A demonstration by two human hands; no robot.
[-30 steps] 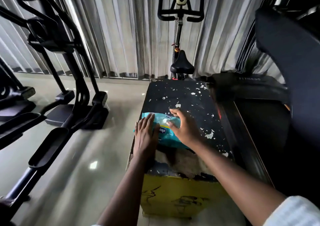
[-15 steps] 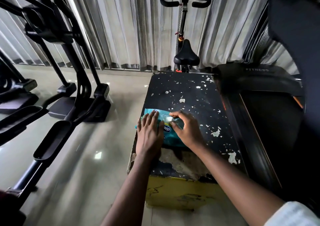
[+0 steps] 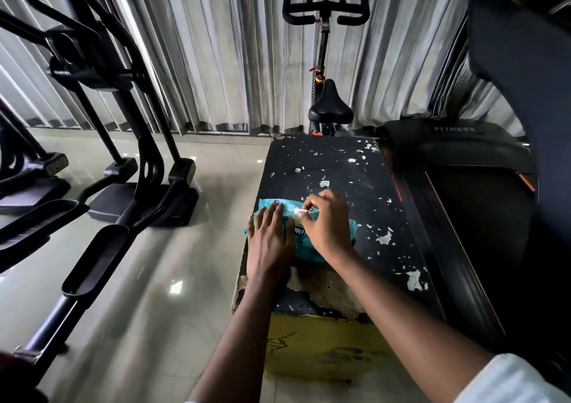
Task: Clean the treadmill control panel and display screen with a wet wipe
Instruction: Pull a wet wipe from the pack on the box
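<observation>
A teal pack of wet wipes (image 3: 301, 232) lies on top of a worn black box (image 3: 340, 170). My left hand (image 3: 270, 232) lies flat on the pack's left half, fingers straight, pressing it down. My right hand (image 3: 327, 220) is over the pack's middle, with thumb and fingers pinching a small white tab or wipe edge (image 3: 300, 211) at the pack's opening. The treadmill (image 3: 463, 155) stands just right of the box; its upright and console rise dark at the far right, and the display is out of view.
The box has a peeling top and a yellow front (image 3: 324, 350). An elliptical trainer (image 3: 102, 124) stands on the shiny floor at left. A spin bike (image 3: 327, 62) stands behind the box, in front of grey curtains.
My right hand has drawn its fingers together on the pack's opening, from spread over it to a pinch on the white tab. The left hand stays flat on the pack.
</observation>
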